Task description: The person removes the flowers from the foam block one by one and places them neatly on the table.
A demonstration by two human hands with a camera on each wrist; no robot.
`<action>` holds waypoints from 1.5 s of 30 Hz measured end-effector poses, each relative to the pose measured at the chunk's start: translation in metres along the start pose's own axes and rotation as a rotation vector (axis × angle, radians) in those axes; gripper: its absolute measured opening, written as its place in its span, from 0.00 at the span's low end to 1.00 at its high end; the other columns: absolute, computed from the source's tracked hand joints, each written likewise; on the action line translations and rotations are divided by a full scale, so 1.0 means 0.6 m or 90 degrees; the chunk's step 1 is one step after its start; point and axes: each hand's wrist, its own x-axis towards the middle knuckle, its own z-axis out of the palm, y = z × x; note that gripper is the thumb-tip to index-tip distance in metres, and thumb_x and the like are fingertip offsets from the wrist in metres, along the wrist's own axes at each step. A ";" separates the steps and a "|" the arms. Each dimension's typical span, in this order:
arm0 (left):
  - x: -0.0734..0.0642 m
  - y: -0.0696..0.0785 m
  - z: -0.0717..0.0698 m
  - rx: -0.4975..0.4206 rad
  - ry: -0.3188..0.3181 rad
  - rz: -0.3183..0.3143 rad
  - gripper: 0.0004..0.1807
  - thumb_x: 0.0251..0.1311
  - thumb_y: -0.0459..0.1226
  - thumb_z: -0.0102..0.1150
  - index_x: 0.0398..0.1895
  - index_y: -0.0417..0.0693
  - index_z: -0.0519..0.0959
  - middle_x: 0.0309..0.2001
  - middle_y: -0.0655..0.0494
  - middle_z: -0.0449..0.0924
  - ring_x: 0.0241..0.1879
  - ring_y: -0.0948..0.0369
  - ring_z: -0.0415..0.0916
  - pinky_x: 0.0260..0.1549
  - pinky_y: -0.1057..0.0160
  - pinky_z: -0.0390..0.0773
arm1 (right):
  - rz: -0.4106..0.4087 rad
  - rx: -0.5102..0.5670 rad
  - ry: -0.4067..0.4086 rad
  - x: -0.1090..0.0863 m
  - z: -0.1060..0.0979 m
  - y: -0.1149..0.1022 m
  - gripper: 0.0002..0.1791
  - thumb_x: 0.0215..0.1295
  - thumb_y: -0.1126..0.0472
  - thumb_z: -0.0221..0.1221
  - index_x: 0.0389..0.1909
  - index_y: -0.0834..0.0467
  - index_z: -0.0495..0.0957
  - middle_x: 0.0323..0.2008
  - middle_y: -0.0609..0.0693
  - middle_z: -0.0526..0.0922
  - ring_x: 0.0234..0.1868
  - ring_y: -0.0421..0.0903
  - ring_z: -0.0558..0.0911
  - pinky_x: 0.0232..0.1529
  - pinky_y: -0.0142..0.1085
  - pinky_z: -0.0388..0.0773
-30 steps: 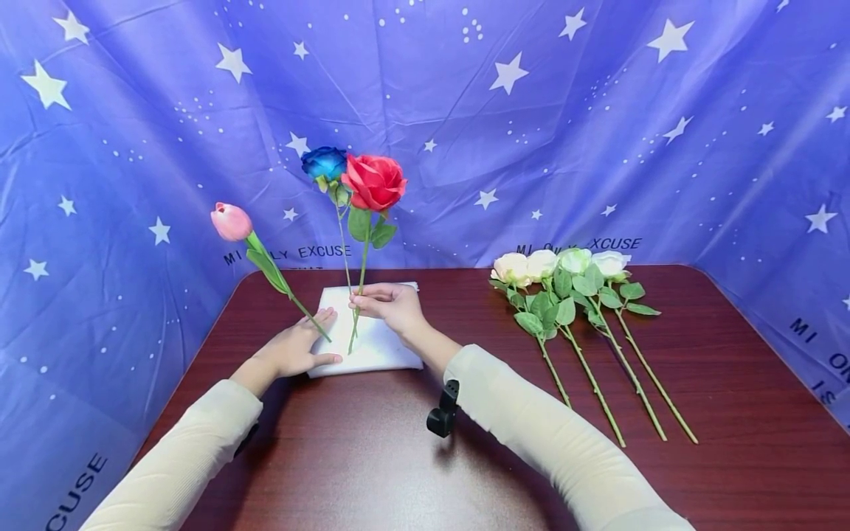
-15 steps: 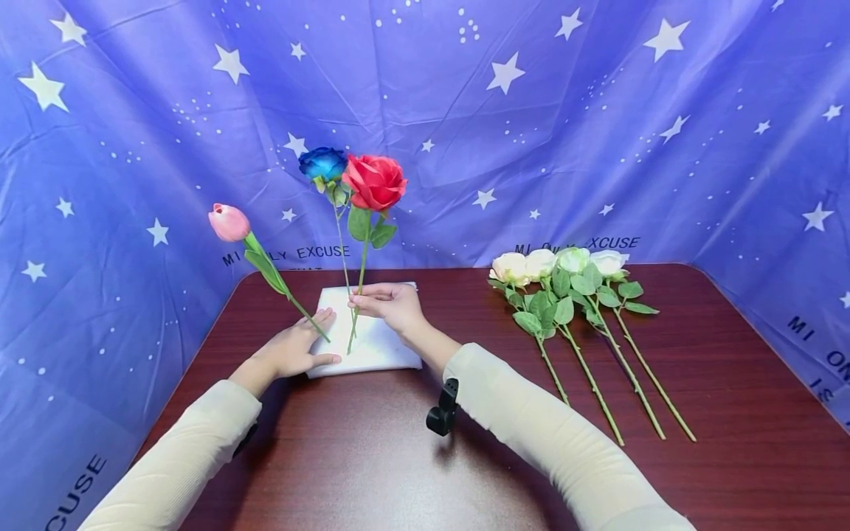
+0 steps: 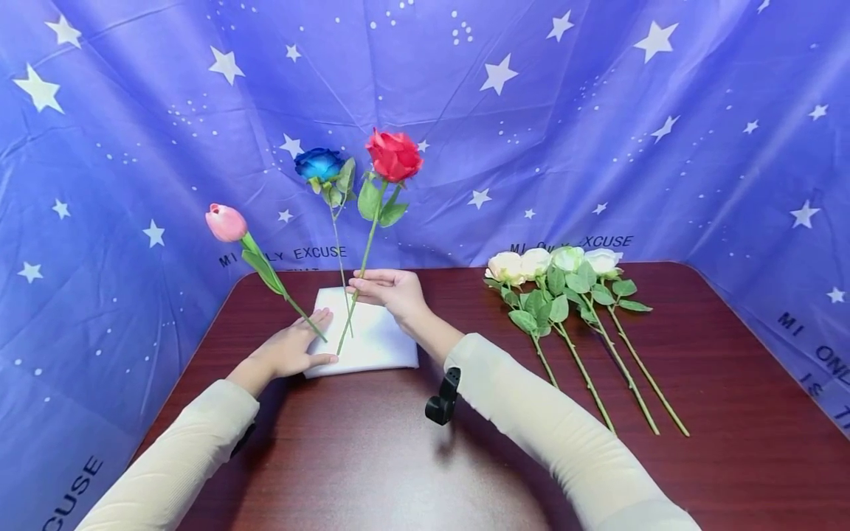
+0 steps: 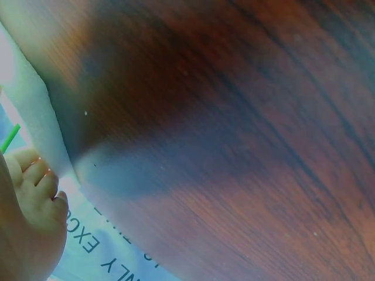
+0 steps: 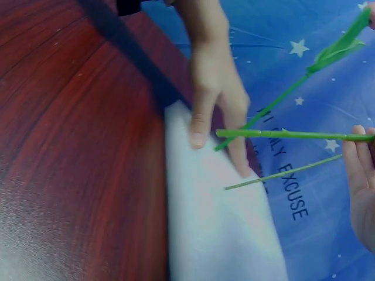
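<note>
Head view: right hand pinches red rose, left hand spread on white block

Reaching forward with left arm and right arm toward a white block, slanting inward from either side. Resting the left hand palm down on the block's left edge with thumb spread from fingers. Holding the right hand raised above the block with thumb and fingertips closed in a pinch.

Blue cloth with white stars and black lettering hangs behind and beside a reddish-brown table; light gleams on its top.
</note>
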 end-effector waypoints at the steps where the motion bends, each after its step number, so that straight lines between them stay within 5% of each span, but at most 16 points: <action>1: 0.000 -0.001 0.000 0.001 0.000 -0.001 0.51 0.56 0.59 0.59 0.73 0.36 0.54 0.75 0.40 0.52 0.75 0.42 0.50 0.71 0.43 0.57 | -0.001 0.004 0.000 0.001 -0.002 -0.003 0.17 0.58 0.76 0.60 0.49 0.78 0.76 0.45 0.73 0.80 0.35 0.47 0.89 0.45 0.43 0.84; 9: -0.002 -0.001 0.003 0.000 -0.007 -0.009 0.51 0.56 0.60 0.58 0.74 0.37 0.54 0.75 0.40 0.51 0.75 0.42 0.49 0.71 0.43 0.57 | 0.009 -0.022 0.000 -0.009 -0.046 -0.008 0.17 0.58 0.77 0.60 0.49 0.79 0.76 0.42 0.71 0.83 0.29 0.40 0.87 0.43 0.42 0.84; 18: -0.003 0.000 0.000 0.005 0.000 -0.006 0.51 0.56 0.60 0.58 0.74 0.37 0.54 0.75 0.41 0.52 0.75 0.43 0.49 0.71 0.44 0.56 | 0.019 -0.057 -0.037 -0.026 -0.115 -0.018 0.21 0.58 0.79 0.58 0.53 0.82 0.72 0.26 0.47 0.87 0.30 0.41 0.88 0.43 0.42 0.84; 39: -0.007 0.001 -0.001 -0.004 0.003 -0.006 0.50 0.57 0.59 0.58 0.74 0.37 0.54 0.75 0.41 0.51 0.75 0.43 0.48 0.72 0.44 0.55 | 0.054 -0.149 -0.031 -0.075 -0.212 -0.032 0.22 0.62 0.74 0.57 0.57 0.79 0.69 0.44 0.70 0.83 0.35 0.41 0.88 0.47 0.40 0.84; 45: -0.006 0.000 -0.002 -0.005 0.007 0.000 0.50 0.57 0.59 0.58 0.73 0.37 0.54 0.75 0.41 0.52 0.75 0.44 0.48 0.72 0.44 0.55 | 0.066 -0.163 -0.044 -0.090 -0.238 -0.029 0.25 0.63 0.74 0.56 0.58 0.82 0.66 0.38 0.59 0.88 0.35 0.40 0.88 0.47 0.39 0.84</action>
